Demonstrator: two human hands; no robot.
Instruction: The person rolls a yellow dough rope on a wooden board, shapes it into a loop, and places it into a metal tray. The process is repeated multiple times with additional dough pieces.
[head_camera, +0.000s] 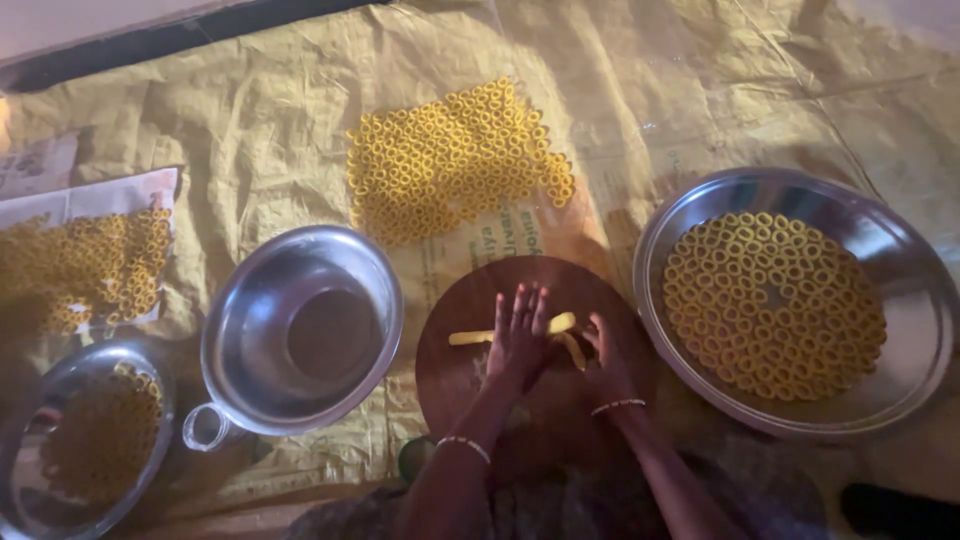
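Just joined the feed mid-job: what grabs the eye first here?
Bright yellow dough rings everywhere: a heap on the sheet at top centre and a neat spiral filling the steel plate on the right. At the centre, the left hand lies flat on a yellow dough strip on the round wooden board, the right hand beside it.

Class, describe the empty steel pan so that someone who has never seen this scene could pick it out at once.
Start at the round dark wooden board where the left hand rolls a yellow dough strip. Just left of it stands the steel pan, tilted, with a loop handle. Unlike the other steel dishes, it holds no yellow rings.
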